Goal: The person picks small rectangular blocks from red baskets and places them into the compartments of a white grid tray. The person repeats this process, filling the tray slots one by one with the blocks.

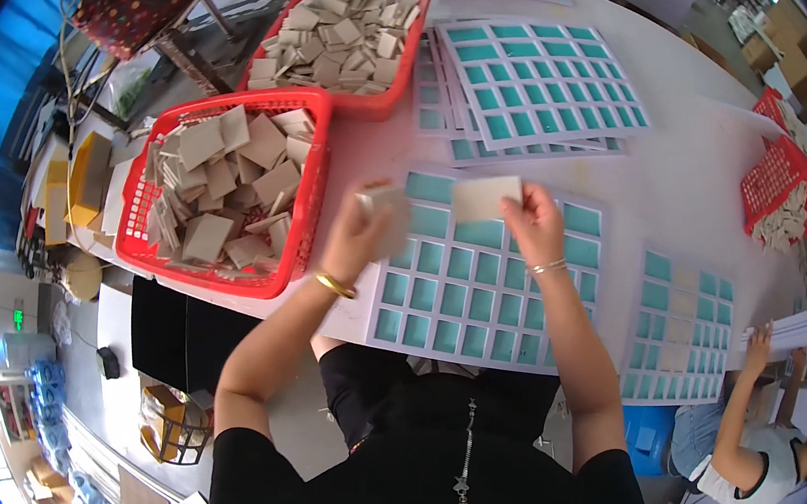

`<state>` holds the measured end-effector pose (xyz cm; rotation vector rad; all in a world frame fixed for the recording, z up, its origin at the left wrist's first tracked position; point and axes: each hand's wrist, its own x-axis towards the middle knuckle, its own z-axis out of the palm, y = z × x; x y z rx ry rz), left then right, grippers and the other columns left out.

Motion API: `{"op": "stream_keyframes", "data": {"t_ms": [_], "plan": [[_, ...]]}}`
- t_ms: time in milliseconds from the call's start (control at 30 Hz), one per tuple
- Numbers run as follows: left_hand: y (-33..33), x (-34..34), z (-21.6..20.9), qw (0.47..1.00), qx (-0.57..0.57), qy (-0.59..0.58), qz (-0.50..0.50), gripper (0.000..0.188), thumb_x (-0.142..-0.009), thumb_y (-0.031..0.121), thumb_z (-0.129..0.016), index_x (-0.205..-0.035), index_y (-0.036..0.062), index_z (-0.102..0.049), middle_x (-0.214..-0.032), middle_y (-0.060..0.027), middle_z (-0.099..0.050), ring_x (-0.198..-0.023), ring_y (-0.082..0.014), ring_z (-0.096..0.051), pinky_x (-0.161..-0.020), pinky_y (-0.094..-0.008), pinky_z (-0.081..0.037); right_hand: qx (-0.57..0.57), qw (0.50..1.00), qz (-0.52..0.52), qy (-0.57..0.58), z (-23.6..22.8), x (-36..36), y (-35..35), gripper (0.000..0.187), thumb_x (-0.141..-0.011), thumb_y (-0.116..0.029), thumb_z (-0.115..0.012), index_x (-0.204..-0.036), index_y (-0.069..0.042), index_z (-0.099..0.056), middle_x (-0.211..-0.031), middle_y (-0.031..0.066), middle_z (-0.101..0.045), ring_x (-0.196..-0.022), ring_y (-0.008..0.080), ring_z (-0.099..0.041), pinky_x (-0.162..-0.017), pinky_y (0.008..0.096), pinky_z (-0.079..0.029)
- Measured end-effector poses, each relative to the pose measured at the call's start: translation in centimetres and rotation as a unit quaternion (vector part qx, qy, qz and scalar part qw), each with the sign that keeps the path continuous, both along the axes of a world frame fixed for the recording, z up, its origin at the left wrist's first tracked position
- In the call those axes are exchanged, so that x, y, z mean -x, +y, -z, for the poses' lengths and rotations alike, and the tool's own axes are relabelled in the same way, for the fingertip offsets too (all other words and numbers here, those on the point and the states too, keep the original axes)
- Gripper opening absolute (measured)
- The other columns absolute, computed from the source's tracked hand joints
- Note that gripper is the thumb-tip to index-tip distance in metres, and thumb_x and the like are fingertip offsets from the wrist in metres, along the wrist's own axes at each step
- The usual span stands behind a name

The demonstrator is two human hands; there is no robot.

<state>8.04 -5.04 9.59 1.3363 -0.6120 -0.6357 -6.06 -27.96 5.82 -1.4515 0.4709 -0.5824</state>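
Note:
My right hand (537, 230) pinches a flat beige rectangular piece (483, 201) by its right end. The piece is over the top row of a white grid tray (478, 365) with turquoise compartments, which lies on the table in front of me. Left of that tray, my left hand (356, 241) is closed around a small stack of similar beige pieces (381, 201), smeared by motion. Beside my left arm stands a red plastic basket (306, 210) heaped with loose beige pieces (261, 141).
Behind it stands a second red basket (418, 32), also full. Several grid trays (545, 83) are piled beyond mine, and another tray (682, 327) lies to the right. At far right, a co-worker (762, 447) reaches toward a white stack (797, 326), near another red basket (779, 187).

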Motion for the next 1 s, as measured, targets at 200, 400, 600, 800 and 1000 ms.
{"op": "stream_keyframes", "data": {"t_ms": [200,400,600,800,1000], "plan": [[8.1,-10.0,-3.6,0.920,-0.062,-0.286,-0.259,0.034,-0.098,0.023,-0.044,-0.124,0.0023,-0.049,-0.120,-0.0089,-0.053,-0.107,-0.0161,-0.052,-0.090,-0.0293,-0.042,0.067,0.990,0.097,0.079,0.7,1.1,-3.5,0.045,-0.082,-0.005,-0.061,-0.125,-0.012,-0.048,-0.083,0.0068,-0.062,-0.066,0.0119,-0.062,-0.054,0.0241,-0.047],[16.1,-14.8,-1.9,0.750,-0.327,-0.472,-0.328,0.037,-0.097,0.029,-0.046,-0.121,0.0007,-0.050,-0.111,-0.0179,-0.058,-0.102,-0.0324,-0.055,-0.088,-0.0386,-0.042,0.204,0.961,0.074,0.174,7.1,-1.5,-4.4,0.044,-0.078,-0.015,-0.065,-0.120,-0.011,-0.053,-0.076,0.0087,-0.063,-0.068,0.0221,-0.063,-0.064,0.0334,-0.050],[15.9,-13.6,-3.0,0.737,-0.295,-0.477,-0.376,0.043,-0.088,0.027,-0.063,-0.121,0.0017,-0.051,-0.114,-0.0146,-0.058,-0.106,-0.0291,-0.056,-0.092,-0.0375,-0.042,0.243,0.940,0.027,0.237,9.6,-3.2,-5.4,0.040,-0.078,-0.015,-0.065,-0.117,-0.010,-0.056,-0.075,0.0100,-0.063,-0.070,0.0260,-0.062,-0.068,0.0365,-0.050],[7.9,-8.2,-4.4,0.794,-0.143,-0.508,-0.302,0.058,-0.067,0.005,-0.078,-0.119,0.0038,-0.053,-0.114,-0.0111,-0.059,-0.105,-0.0256,-0.056,-0.092,-0.0351,-0.042,0.217,0.943,0.081,0.239,9.0,-3.9,-4.9,0.026,-0.079,-0.014,-0.064,-0.102,-0.007,-0.056,-0.075,0.0109,-0.062,-0.071,0.0276,-0.061,-0.069,0.0393,-0.049],[-4.4,0.5,-0.1,0.816,-0.124,-0.565,-0.020,0.058,-0.064,0.023,-0.082,-0.113,0.0069,-0.055,-0.108,-0.0123,-0.062,-0.092,-0.0323,-0.060,-0.079,-0.0402,-0.048,0.257,0.932,0.092,0.237,9.7,-4.3,-4.4,0.021,-0.077,-0.013,-0.065,-0.096,-0.008,-0.056,-0.079,0.0108,-0.062,-0.073,0.0303,-0.061,-0.068,0.0424,-0.049]]}}
